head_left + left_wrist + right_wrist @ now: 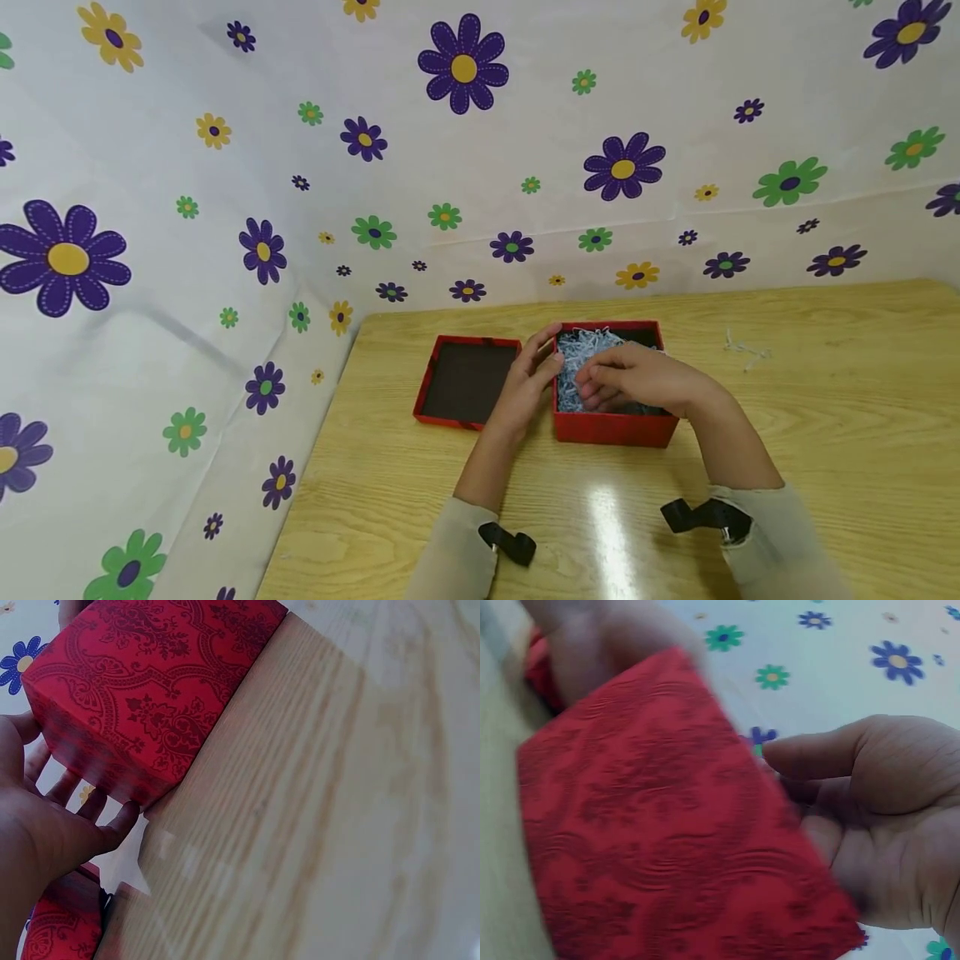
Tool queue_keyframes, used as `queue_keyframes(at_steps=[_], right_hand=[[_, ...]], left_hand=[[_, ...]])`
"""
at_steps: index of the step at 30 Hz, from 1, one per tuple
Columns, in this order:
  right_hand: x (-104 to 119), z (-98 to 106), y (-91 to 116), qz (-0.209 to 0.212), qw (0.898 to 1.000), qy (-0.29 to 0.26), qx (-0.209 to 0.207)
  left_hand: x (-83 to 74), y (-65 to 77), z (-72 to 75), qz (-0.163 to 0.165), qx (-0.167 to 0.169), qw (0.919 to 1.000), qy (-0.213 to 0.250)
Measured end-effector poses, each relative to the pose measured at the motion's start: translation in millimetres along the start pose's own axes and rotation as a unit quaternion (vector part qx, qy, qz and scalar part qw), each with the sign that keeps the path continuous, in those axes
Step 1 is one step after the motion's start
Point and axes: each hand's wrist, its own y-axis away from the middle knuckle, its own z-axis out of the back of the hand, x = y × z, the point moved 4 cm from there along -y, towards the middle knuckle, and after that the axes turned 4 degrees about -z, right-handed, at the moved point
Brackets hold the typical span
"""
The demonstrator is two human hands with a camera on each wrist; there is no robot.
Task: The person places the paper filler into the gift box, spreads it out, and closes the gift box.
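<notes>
A red box (611, 430) with a dark inside stands on the table, holding pale blue shredded paper (592, 343). In the left wrist view its outer wall shows a dark red ornamental pattern. My left hand (527, 379) rests its spread fingers (120, 823) against the box's left side, near the rim. Above the filling, my right hand (633, 379) reaches into the box with bent fingers. The box wall hides part of these fingers in the right wrist view, so whether they pinch any paper does not show.
Left of the box lies a shallow red tray-like lid (465, 379), dark inside facing up. A few loose paper shreds (746, 347) lie on the wooden table (840, 417) to the right. Behind and to the left hangs a white flowered cloth (540, 125).
</notes>
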Motion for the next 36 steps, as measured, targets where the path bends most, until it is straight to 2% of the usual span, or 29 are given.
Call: queue_keyframes(at_steps=[4,8,12,15,18,20,22,25,27,31,36], right_hand=[[6,10,6,0.036,0.997,-0.034,-0.053],[4,12,2,0.025,0.993,-0.051,-0.099],[-5,8,-7,-0.024,0.989,0.036,-0.143],[-7,5,-11,-0.041,0.981,0.098,-0.161],[-2,7,-6,-0.030,0.981,0.103,-0.159],[5,13,4,-0.009,0.985,0.075,-0.158],[12,25,20,0.014,0.986,0.045,-0.161],[12,53,46,0.049,0.981,0.015,-0.188],[2,75,62,0.060,0.972,0.040,-0.225],[-35,117,87,0.019,0.949,0.124,-0.288],[-87,155,109,-0.061,0.927,0.231,-0.291]], left_hand=[[1.4,0.2,-1.4,0.004,0.001,1.0000,0.007],[1.8,-0.6,-1.2,0.002,0.005,1.0000,0.006],[1.4,-0.6,-0.2,-0.001,0.011,0.9999,0.000],[1.3,-0.8,0.3,-0.006,0.012,0.9999,0.002],[1.0,-0.8,0.3,-0.007,0.011,0.9999,0.001],[0.7,-0.8,0.2,-0.005,0.011,0.9999,-0.002],[-0.1,-0.3,0.0,-0.004,0.010,0.9999,-0.004],[-0.5,0.4,-0.7,-0.004,0.008,0.9999,-0.004],[-0.3,1.0,-0.8,-0.003,0.007,1.0000,-0.004],[0.6,2.0,-2.0,0.001,0.010,0.9999,-0.002],[1.5,1.7,-2.8,0.001,0.013,0.9999,-0.002]])
